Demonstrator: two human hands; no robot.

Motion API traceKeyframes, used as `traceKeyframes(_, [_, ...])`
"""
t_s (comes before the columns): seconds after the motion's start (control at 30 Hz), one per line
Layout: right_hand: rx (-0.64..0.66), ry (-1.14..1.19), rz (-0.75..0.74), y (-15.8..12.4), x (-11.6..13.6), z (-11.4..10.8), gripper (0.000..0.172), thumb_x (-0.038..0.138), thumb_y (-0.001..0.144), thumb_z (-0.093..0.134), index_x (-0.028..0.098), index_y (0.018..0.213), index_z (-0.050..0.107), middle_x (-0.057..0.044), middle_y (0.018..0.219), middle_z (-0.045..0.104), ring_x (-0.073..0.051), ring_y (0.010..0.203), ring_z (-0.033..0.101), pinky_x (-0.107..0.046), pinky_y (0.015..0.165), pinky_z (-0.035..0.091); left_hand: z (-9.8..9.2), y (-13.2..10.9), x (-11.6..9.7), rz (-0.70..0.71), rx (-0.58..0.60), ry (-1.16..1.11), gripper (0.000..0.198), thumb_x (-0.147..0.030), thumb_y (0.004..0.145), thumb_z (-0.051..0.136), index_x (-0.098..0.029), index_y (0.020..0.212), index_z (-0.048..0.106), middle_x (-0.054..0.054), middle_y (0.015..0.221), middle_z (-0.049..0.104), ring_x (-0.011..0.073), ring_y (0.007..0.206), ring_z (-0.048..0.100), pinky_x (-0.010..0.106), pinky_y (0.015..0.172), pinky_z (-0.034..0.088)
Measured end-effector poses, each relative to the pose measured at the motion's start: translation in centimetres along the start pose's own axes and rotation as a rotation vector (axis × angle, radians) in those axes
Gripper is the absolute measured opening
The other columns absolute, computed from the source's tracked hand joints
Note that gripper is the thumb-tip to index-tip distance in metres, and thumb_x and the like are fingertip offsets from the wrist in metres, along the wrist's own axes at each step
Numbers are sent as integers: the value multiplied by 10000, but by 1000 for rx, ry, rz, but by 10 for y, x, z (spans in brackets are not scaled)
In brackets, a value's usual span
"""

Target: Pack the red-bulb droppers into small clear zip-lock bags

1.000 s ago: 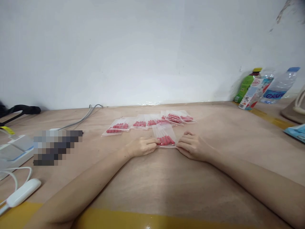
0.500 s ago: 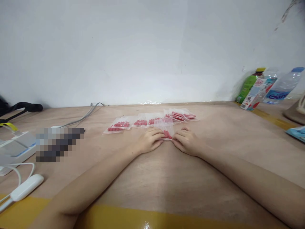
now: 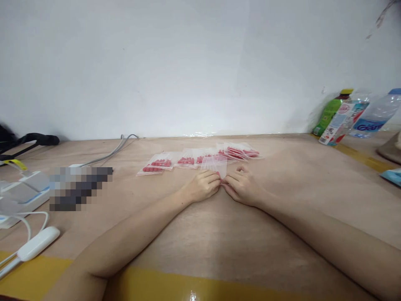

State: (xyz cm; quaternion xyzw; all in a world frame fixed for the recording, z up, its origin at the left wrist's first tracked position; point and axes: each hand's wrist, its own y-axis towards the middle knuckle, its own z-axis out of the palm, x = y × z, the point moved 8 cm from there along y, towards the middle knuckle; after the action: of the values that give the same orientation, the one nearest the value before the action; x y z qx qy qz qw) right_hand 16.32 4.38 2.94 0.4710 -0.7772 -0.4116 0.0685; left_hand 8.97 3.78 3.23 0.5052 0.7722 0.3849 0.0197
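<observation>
A small clear plastic bag (image 3: 214, 163) with red capsules in its near end lies in front of me. At its lower left, my left hand (image 3: 205, 185) has its fingers closed on the bag. My right hand (image 3: 242, 184) pinches the lower right corner with bent fingers. Both sets of fingertips nearly meet, covering most of the capsules inside. Just beyond, similar bags of red capsules lie overlapping in a row: a left pile (image 3: 158, 163), a middle group (image 3: 186, 159) and a right pile (image 3: 241, 151).
At the left are a white power strip (image 3: 9, 219), a grey cable (image 3: 108, 155) and a white oblong device on a cord (image 3: 39, 243). A green bottle (image 3: 328, 117), a labelled bottle (image 3: 340, 123) and a blue-capped bottle (image 3: 374, 121) stand back right. Yellow tape (image 3: 156, 284) edges the table.
Both hands have come closer together at the bag's near edge. The fingers now cover capsules that showed before. The view has shifted slightly.
</observation>
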Motion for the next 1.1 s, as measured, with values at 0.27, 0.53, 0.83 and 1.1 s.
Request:
traceKeyframes(0.27, [-12,-29,41,-6,-10,-5,190,191,841,443,153,694,558,-16,631,574,-117,581,433,-305,717,278,-17,-14,12,-3,-5,86,151,-161,860,463,-137,750,564,52,735,635,153,722,598,290,686,495])
traceKeyframes(0.53, [-1,-64,64,-7,-13,-6,202,182,849,434,159,673,531,-9,612,563,-120,580,440,-315,753,277,-24,-25,23,-5,22,208,291,-179,902,407,-127,644,529,51,602,565,159,594,551,283,570,461])
traceKeyframes(0.83, [-30,127,174,-12,-21,-4,159,196,851,447,181,714,525,2,642,619,-116,574,504,-343,814,289,-20,-33,40,-251,-4,-47,294,-398,804,581,-172,991,602,83,971,612,152,761,620,267,666,513])
traceKeyframes(1.1, [51,334,194,-19,-24,3,182,293,828,497,172,963,516,-71,859,630,-177,797,568,-338,761,370,-26,-32,60,-457,-111,-520,156,-214,821,550,-198,905,681,48,926,677,153,847,642,274,731,537])
